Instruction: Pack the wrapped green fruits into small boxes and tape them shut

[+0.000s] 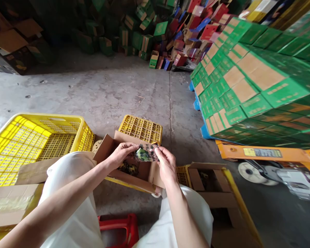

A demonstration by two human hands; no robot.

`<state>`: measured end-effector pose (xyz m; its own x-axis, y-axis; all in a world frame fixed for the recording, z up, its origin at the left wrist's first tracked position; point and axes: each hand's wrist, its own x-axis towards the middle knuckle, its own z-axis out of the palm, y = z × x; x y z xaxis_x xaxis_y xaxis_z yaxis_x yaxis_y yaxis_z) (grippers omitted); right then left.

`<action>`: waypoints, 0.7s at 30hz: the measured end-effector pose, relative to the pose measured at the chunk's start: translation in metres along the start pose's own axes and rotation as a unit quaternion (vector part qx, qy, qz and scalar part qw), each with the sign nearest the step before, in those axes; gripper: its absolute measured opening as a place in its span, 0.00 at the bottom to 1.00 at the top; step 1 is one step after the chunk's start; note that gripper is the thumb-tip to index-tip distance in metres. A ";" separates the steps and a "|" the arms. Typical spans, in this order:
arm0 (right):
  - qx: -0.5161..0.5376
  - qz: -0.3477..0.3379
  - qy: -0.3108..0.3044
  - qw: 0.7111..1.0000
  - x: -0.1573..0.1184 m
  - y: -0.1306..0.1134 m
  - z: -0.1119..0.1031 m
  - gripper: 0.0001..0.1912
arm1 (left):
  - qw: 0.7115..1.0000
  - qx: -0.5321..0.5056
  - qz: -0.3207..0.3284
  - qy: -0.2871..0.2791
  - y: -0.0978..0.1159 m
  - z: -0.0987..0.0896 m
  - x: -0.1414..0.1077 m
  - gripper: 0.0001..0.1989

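Stretched between my two hands is a small clear plastic packet [146, 154] with dark printing and something green showing through. My left hand [122, 153] pinches its left end with thumb and fingers. At the other end, my right hand [167, 162] grips the packet's edge, the thumb on top. Directly beneath is an open cardboard box [105, 147] with its flaps spread. Several dark and yellowish packets [129, 168] lie inside it, partly hidden by my left hand and forearm.
A large yellow crate [83, 134] stands left, and a smaller yellow crate [141, 127] lies beyond the box. More cardboard boxes [209, 195] sit right. Green cartons [250, 89] are stacked on a blue pallet beside an orange pallet jack [268, 153]. A red stool [131, 229] is below me.
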<state>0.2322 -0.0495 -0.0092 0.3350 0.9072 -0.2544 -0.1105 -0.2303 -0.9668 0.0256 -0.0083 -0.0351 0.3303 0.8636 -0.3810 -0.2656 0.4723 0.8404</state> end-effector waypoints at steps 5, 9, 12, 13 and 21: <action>-0.035 -0.061 -0.006 0.998 -0.001 0.001 -0.004 0.20 | 0.984 0.132 0.113 0.039 0.001 -0.001 0.002 0.21; -0.064 -0.114 0.003 0.991 0.001 0.001 -0.007 0.20 | 0.996 0.054 0.068 -0.004 0.007 -0.002 0.001 0.19; -0.021 -0.078 0.024 0.996 0.001 -0.001 -0.008 0.20 | 0.995 -0.066 -0.016 -0.075 0.008 -0.002 -0.001 0.25; -0.003 -0.062 0.025 0.998 0.000 -0.003 -0.008 0.21 | 0.992 -0.086 -0.029 -0.086 0.008 -0.002 -0.002 0.25; 0.004 0.000 -0.073 0.997 -0.001 -0.007 -0.010 0.25 | 0.997 -0.059 0.041 -0.037 0.005 0.001 0.004 0.23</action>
<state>0.2418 -0.0521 -0.0023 0.1959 0.9487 -0.2481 -0.1188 -0.2281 -0.9664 0.0263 -0.0030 -0.0321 0.3677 0.8867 -0.2804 -0.3979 0.4225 0.8143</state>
